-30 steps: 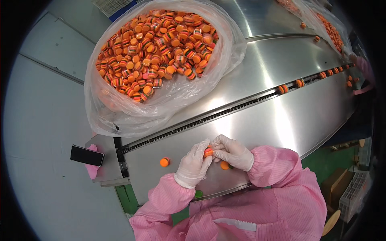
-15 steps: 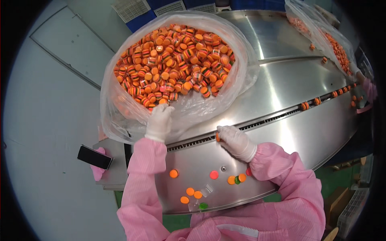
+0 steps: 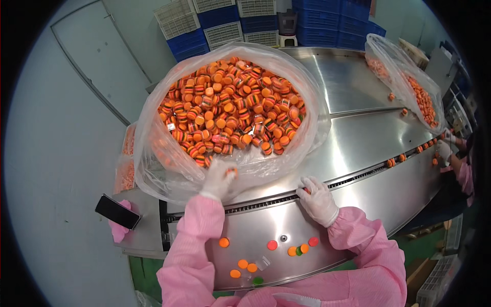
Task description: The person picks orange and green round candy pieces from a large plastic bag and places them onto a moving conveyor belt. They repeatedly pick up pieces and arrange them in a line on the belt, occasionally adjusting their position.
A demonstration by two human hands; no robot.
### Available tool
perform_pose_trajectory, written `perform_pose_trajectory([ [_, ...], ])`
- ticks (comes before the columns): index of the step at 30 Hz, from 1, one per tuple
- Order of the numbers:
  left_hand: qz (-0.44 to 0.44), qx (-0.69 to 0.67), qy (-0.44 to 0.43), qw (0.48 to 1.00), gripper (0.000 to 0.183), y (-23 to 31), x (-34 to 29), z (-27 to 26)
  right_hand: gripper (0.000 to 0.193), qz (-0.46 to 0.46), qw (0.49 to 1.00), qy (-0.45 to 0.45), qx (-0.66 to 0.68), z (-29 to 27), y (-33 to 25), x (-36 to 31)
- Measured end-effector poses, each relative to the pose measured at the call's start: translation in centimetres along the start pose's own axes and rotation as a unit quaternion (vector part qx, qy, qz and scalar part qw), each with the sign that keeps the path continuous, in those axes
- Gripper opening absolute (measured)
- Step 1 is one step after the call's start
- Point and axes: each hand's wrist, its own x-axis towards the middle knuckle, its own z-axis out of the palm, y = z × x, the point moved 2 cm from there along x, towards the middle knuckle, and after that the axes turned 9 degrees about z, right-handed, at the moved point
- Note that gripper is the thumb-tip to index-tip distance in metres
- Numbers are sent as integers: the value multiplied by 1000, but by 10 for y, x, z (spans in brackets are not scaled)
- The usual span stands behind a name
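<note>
Near edge: green disc point(image 3: 257, 281) close to a few orange discs point(image 3: 235, 273), a small clear wrapper point(image 3: 263, 262) just beyond, all lying on the steel table point(image 3: 358, 202).
Mid-table: pink disc point(image 3: 272, 245) just beside a metal stud point(image 3: 284, 238).
Table's left: phone point(image 3: 117, 212) resting on a pink cloth point(image 3: 119, 234).
Right hand point(image 3: 315, 198): over the toothed slot point(image 3: 261, 204), gloved fingertips together on a striped piece point(image 3: 307, 190) (mostly hidden by the glove). Best lined up square with the slot and let go gently.
Left hand point(image 3: 219, 177): at the bag's near rim, fingers clamped on another striped piece point(image 3: 231, 172), slightly blurred. Worth a light pinch, to spare the layers a squashing, and a path clear of loose plastic.
Slot, farther right: row of striped pieces point(image 3: 391, 162), spaced unevenly.
Big bag point(image 3: 153, 163): wide open, heaped with striped pieces. Easiest taken, probably, from the near slope.
Far right: co-worker's gloved hand point(image 3: 443, 151) near the slot, second bag point(image 3: 381, 51) beyond.
Back: blue and white crates point(image 3: 188, 45), stacked.
</note>
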Motion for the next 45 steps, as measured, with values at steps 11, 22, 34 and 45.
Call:
perform_pose_trajectory([
  [11,-83,-30,-33,996,15,59,-52,49,18,22,976,-203,-80,81,4,167],
  [22,-43,-5,2,999,17,45,-28,3,26,256,761,-172,571,68,-36,68],
  [34,-228,312,-11,922,33,-34,5,-22,19,171,958,-187,136,99,-106,53],
  [45,8,177,18,984,20,8,-7,-23,21,109,992,52,47,111,-27,182],
])
